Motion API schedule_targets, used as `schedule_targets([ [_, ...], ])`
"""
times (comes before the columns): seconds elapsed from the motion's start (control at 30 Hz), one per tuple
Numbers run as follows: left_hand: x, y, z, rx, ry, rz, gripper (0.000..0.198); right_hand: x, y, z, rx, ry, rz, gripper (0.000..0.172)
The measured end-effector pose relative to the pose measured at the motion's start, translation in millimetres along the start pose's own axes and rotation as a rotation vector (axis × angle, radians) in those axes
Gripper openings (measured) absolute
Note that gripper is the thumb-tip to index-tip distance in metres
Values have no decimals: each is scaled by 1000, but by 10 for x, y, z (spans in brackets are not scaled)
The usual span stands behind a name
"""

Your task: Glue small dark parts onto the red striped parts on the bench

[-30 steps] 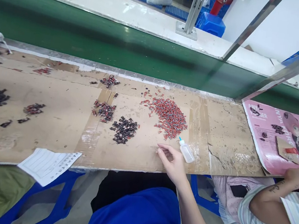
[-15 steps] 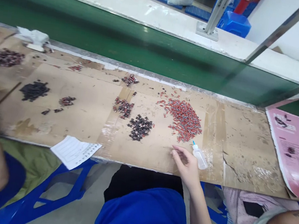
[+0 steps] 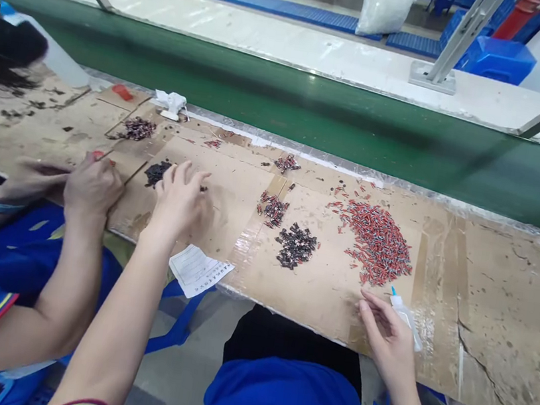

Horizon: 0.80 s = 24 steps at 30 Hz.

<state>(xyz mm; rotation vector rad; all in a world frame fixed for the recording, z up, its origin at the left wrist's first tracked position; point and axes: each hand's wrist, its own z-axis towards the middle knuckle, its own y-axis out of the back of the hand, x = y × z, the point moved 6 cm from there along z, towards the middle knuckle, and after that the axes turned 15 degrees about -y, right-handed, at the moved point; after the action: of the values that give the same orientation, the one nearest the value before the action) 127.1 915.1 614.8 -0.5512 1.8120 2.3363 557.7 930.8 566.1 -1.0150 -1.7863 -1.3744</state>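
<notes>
My right hand (image 3: pixel 388 340) rests on the cardboard-covered bench (image 3: pixel 485 313) near its front edge, fingers loosely apart with nothing visible in them. A small clear glue bottle with a blue tip (image 3: pixel 405 315) lies against it. Just beyond is a pile of red pin-like parts (image 3: pixel 378 241). My left hand (image 3: pixel 180 200) reaches far left across the cardboard with fingers spread, right beside a small heap of dark parts (image 3: pixel 156 173). Between my hands lie a black parts pile (image 3: pixel 297 245) and a mixed red-black pile (image 3: pixel 273 208).
A co-worker in blue sits at my left, both hands (image 3: pixel 94 184) on the bench edge close to my left hand. A printed paper slip (image 3: pixel 200 272) overhangs the front edge. A green conveyor belt (image 3: pixel 283 107) runs behind the bench. White tissue (image 3: pixel 171 103) lies far left.
The view has swung left. My left arm has come in and reached to the dark heap. The co-worker's hands are now in view. My right hand stays beside the glue bottle.
</notes>
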Motion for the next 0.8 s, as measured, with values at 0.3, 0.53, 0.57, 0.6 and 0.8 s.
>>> schedule_targets([
  [0.3, 657, -463, 240, 329, 26, 300, 31, 55, -123, 49, 64, 31, -1, 34],
  [0.53, 497, -598, 269, 331, 1, 366, 34, 184, -219, 53, 104, 86, -15, 32],
  [0.57, 440, -610, 253, 310, -8, 382, 34, 207, -240, 46, 112, 89, -14, 31],
  [0.6, 388, -611, 239, 279, -13, 391, 34, 232, -267, 37, 122, 93, -12, 31],
  [0.8, 260, -510, 173, 113, 57, 351, 34, 358, -507, -72, 256, 138, 48, 27],
])
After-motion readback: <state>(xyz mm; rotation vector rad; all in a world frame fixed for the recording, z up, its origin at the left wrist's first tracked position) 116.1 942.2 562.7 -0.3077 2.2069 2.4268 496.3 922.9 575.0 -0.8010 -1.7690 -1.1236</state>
